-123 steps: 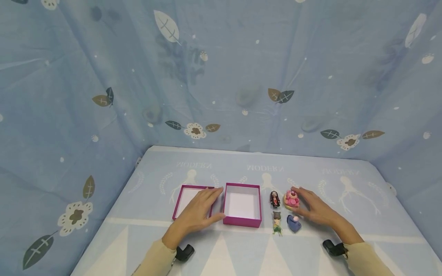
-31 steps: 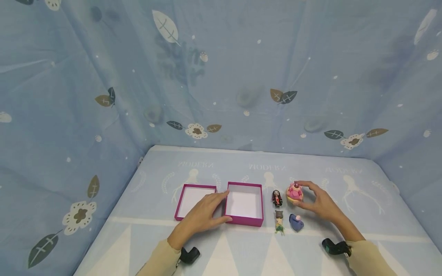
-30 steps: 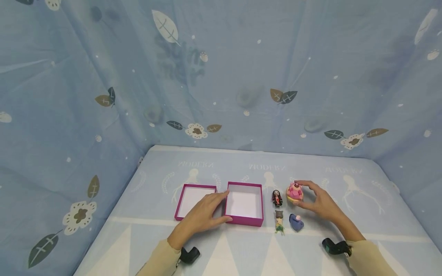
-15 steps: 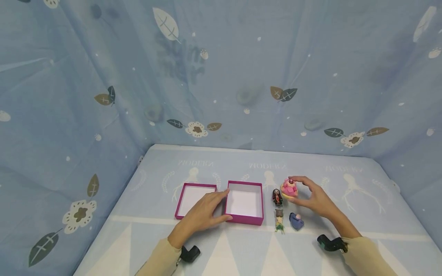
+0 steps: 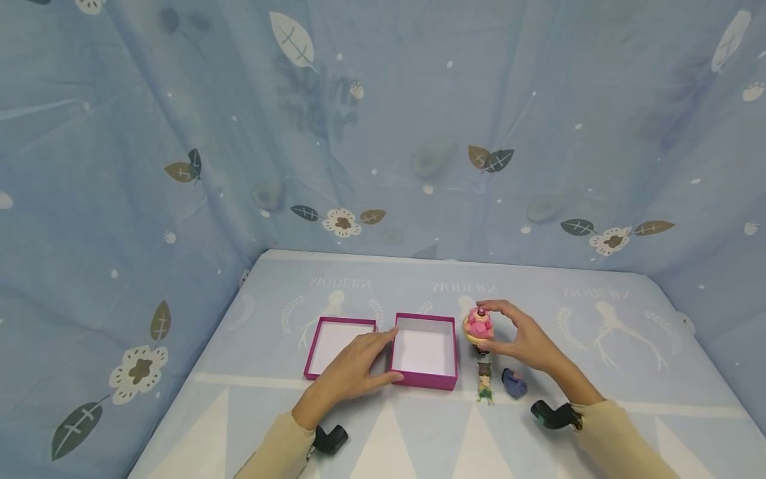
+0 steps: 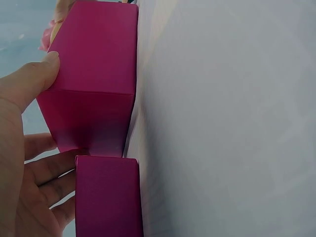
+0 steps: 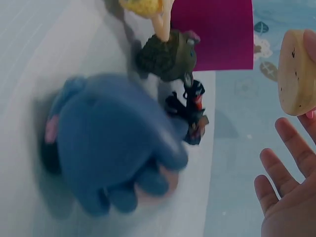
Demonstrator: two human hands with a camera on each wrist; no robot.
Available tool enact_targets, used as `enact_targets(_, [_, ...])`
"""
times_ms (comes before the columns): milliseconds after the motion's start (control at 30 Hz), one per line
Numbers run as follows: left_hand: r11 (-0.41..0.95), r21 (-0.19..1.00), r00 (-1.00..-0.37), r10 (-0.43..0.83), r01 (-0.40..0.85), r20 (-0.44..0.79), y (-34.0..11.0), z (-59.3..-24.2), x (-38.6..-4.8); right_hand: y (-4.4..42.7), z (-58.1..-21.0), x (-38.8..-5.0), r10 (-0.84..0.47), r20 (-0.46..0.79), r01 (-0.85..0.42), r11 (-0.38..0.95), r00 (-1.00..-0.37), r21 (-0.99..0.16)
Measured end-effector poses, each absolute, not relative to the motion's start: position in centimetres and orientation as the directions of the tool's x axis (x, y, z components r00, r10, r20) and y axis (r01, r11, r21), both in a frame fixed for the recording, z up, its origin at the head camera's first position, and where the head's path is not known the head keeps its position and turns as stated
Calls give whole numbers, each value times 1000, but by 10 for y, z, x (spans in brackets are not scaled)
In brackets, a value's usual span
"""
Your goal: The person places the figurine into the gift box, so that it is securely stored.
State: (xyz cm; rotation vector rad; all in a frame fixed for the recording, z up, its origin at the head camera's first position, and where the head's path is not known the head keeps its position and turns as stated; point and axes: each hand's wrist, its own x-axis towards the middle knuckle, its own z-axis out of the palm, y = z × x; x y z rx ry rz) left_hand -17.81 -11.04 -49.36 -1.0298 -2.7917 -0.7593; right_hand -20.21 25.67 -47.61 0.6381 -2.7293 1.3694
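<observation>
My right hand (image 5: 529, 336) pinches a pink bear figurine (image 5: 479, 324) between thumb and fingers, lifted over the dark-haired doll (image 5: 481, 349). In the right wrist view the figurine's beige round base (image 7: 295, 74) shows. My left hand (image 5: 353, 369) rests against the left side of an uncovered magenta box (image 5: 426, 380), its thumb touching the near corner in the left wrist view. A figure with a brown animal hood and green skirt (image 5: 485, 382) lies right of the box. Beside it is a blue donkey figure (image 5: 513, 383). The raised bear mostly hides the doll in the head view.
Left of the box lies its magenta-rimmed lid (image 5: 344, 321), inside up, partly under my left hand. A pale blue patterned cloth covers the table (image 5: 598, 319), with a blue curtain (image 5: 383, 133) behind and at the sides.
My right hand has picked up the bear figurine and carried it left, from the right of the dark-haired doll to above it. The left hand stays at the box.
</observation>
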Motion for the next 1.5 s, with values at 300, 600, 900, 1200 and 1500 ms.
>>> enact_targets(300, [653,415,-768,596,634,236,-110,-493,-178,240,-474,-203,-395,217,-405,491,-893,-771])
enact_targets(600, [650,404,-762,594,644,259,-111,-492,-177,229,-476,-203,-445,228,-436,449,-866,-780])
enact_targets(900, [653,398,-761,600,644,247,-111,-491,-177,222,-487,-209,-468,243,-467,451,-849,-760])
enact_targets(1200, [656,402,-766,596,638,242,-109,-488,-177,215,-492,-214,-475,254,-480,449,-843,-754])
enact_targets(1500, [670,410,-778,592,619,209,-108,-489,-177,209,-487,-213,-486,243,-473,433,-839,-768])
